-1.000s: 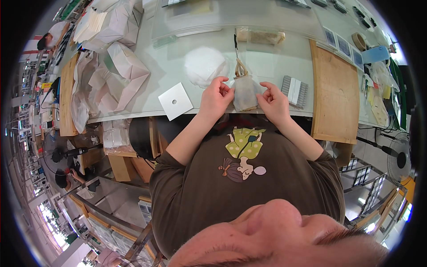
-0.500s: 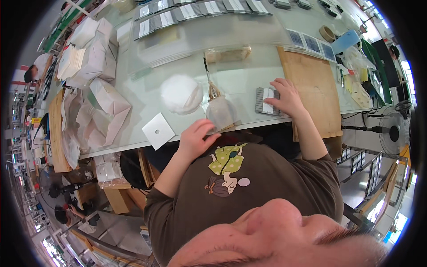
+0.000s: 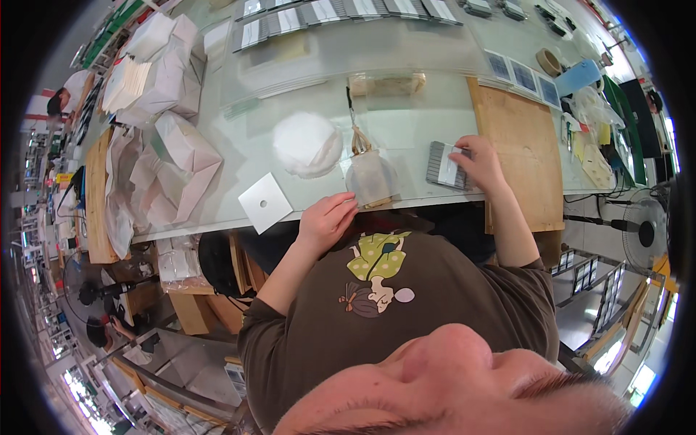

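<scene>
My right hand (image 3: 478, 163) is at the right edge of a small grey striped slab (image 3: 436, 162) with a white band across it. Its thumb and fingertips are curled together at the slab's edge by the band. At the table's front edge rests my left hand (image 3: 328, 219), its fingers stretched out side by side with nothing visible in them. Just beyond its fingertips stands a translucent round container (image 3: 371, 180) with thin brown-ended sticks (image 3: 359, 141) leaning out of it. A round white fluffy pad (image 3: 306, 145) and a white square sheet with a centre hole (image 3: 275, 201) lie to the left.
A wooden board (image 3: 515, 145) lies right of the slab. Clear sheets (image 3: 362, 61) and rows of similar grey slabs (image 3: 355, 13) cover the far side. Crumpled wrapping paper (image 3: 174, 167) occupies the left; a tape roll (image 3: 549, 62) sits far right, a fan (image 3: 641, 232) beyond.
The whole view has shifted slightly. My right hand's fingers have drawn in from lying spread over the slab to a pinch at its edge. The left hand's fingers have come closer together.
</scene>
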The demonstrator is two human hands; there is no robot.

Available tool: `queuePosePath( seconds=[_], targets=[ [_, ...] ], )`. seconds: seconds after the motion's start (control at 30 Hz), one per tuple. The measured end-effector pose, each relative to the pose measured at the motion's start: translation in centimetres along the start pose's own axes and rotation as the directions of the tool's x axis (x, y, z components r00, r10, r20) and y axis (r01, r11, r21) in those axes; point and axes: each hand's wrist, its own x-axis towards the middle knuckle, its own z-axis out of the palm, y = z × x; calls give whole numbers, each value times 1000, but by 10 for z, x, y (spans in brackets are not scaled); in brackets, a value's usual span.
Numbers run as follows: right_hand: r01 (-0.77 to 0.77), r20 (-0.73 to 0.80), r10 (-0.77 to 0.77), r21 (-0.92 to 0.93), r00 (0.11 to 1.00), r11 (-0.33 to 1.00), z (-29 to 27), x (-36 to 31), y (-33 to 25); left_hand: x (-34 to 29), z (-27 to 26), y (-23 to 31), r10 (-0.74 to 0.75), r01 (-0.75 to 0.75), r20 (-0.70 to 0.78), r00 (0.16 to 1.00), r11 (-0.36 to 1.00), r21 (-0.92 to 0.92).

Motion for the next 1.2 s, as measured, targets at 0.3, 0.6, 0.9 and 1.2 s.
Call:
queuePosePath(
  seconds=[0.3,0.6,0.9,1.2],
  targets=[
    [-250,193,174,505,966,826,2,21,-56,-5,3,-7,5,-5,-42,999,1000,-6],
    [-272,514,-24,492,857,827,77,39,-119,-12,3,-9,-22,22,-34,999,1000,-13],
    [-169,445,-39,419,894,892,84,37,-121,-13,5,-11,-11,9,-70,997,999,-37],
    [-189,452,-26,425,892,885,86,38,-119,-12,3,-10,3,-3,-39,999,1000,-11]
  ],
)
